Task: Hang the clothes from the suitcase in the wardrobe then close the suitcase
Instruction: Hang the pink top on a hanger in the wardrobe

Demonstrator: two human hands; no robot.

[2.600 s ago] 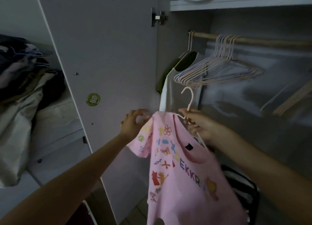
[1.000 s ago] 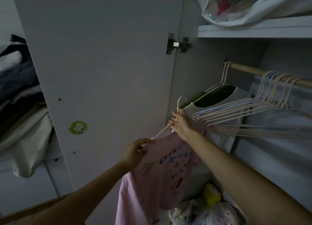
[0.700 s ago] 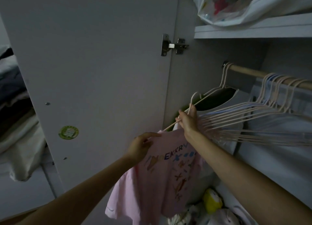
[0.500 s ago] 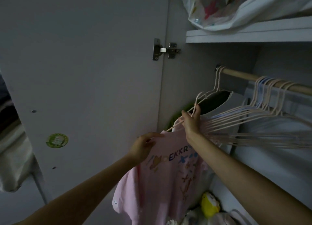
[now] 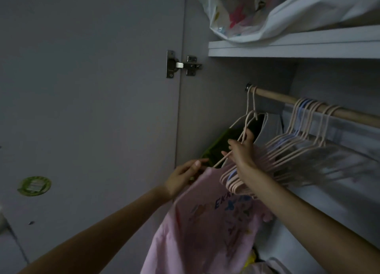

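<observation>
Now you're mid-hang — your right hand (image 5: pixel 240 150) grips the hanger (image 5: pixel 245 128) carrying the pink shirt (image 5: pixel 205 222), left hand (image 5: pixel 183 176) pinching its shoulder. Next, lift the hook onto the rail (image 5: pixel 308 107).

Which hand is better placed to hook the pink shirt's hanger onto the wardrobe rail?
Right. The right hand already grips the hanger near its hook, just below the rail. The left hand sits lower, holding the pink shirt at its shoulder.
</observation>
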